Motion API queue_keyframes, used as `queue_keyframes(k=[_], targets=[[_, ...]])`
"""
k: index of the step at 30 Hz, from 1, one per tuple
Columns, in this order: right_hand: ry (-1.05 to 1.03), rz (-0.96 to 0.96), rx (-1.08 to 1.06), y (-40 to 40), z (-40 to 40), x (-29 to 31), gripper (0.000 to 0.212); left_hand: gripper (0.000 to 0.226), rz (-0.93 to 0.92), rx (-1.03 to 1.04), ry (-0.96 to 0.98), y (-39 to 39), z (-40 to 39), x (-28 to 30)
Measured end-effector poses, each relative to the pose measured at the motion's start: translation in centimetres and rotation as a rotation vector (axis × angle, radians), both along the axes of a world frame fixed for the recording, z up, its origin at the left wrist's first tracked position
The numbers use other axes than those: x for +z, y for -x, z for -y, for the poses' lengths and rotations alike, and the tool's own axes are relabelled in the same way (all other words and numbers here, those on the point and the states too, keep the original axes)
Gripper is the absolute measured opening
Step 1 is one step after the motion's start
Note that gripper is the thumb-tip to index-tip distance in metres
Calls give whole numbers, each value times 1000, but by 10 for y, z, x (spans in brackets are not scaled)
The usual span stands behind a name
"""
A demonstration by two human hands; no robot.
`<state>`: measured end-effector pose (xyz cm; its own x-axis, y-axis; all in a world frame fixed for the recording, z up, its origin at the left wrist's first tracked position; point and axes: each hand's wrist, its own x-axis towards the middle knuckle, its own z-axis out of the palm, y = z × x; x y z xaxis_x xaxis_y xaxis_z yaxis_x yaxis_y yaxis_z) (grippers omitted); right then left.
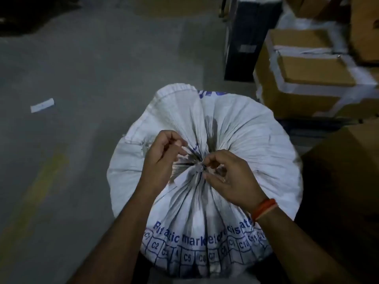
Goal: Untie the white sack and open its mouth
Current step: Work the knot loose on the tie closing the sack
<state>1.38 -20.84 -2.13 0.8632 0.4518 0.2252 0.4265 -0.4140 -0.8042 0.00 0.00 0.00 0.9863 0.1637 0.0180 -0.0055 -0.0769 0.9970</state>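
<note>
Both hands' grip [196,160] at tied white sack [246,136] knot.

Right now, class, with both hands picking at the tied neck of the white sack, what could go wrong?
1. The tie is small and half hidden in the pleats; in this dim light the fingers may tug the wrong strand and tighten it.
2. The white sack bulges full; once loosened, its mouth might slump open and spill.
3. Cardboard boxes crowd the right side, leaving little room there.
</note>
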Motion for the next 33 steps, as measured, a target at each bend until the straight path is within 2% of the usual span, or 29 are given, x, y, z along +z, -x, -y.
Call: queue_keyframes(k=[4, 8, 16, 22, 30, 33], targets=[[135, 67, -49, -3, -16, -8, 25, 12, -41, -30, -71, 0, -4, 0], [160, 84, -85, -4, -24, -18, 22, 15, -71, -79, -159, 3, -8, -5], [80, 18, -137, -8, -20, -17, 25, 12, -90, -137, -417, 7, -15, -19], [-24, -25, -117, -8, -9, -17, 25, 21, -16, -187, -571, 5, -9, -32], [-2, -15, -106, -11, -6, -23, 21, 10, -81, -196, -593, -2, -2, -46], [22, 14, -95, -13, -7, -23, 19, 11, -51, -169, -657, -4, -1, -50]])
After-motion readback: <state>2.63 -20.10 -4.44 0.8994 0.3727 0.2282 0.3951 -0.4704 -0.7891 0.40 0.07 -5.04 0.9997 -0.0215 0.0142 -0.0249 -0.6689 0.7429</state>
